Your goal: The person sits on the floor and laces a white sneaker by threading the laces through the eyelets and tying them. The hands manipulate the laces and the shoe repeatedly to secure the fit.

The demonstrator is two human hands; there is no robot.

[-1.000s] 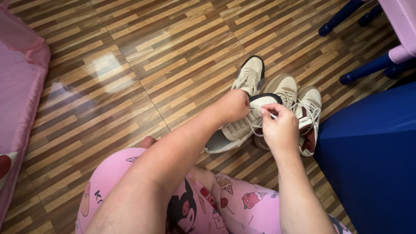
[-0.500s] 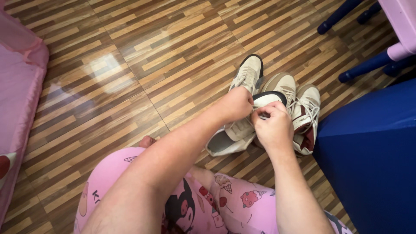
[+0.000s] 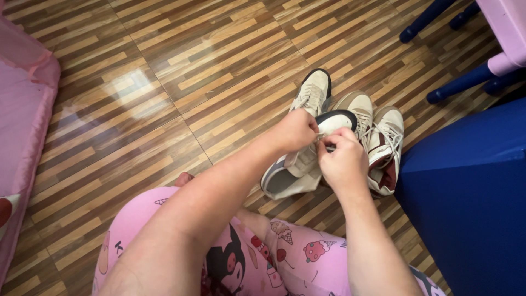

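Several beige and white sneakers lie bunched on the wooden floor. The nearest sneaker (image 3: 290, 175), cream with a black-edged toe, is tipped up off the floor between my hands. My left hand (image 3: 296, 130) grips its upper part near the laces. My right hand (image 3: 342, 161) pinches the white shoelace (image 3: 327, 147) close against the left hand. Behind it a sneaker (image 3: 315, 92) points away, and two more, one beige (image 3: 357, 107) and one with dark red trim (image 3: 386, 148), lie to the right.
A blue block (image 3: 466, 192) fills the right side. Blue furniture legs (image 3: 457, 82) under a pink seat stand at the top right. Pink fabric (image 3: 22, 109) runs along the left edge. My knees in pink printed trousers (image 3: 296, 255) are at the bottom.
My right hand has moved left, in toward the left hand, drawing the lace in. The near sneaker has tilted up and shifted slightly left.
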